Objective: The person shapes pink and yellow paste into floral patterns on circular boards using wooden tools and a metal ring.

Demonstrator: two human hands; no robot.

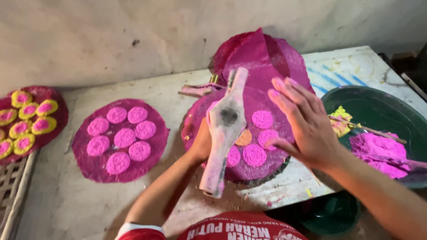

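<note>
Press tool (226,129) over centre mat (267,100), basin (378,106) right, perhaps dough inside

A rough, stained plaster wall (133,40) fills the upper part of the frame. Below it lies a pale, scuffed work surface (66,195). A white board (351,66) with blue streaks occupies the upper right. A woven lattice rack (11,191) sits at lower left. Lighting is dim and even.

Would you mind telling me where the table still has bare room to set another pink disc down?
Bare table lies in front of the filled pink disc, out to the rack. A narrow strip runs behind it along the wall. Around the press, both hands and the green basin, it is crowded.
</note>
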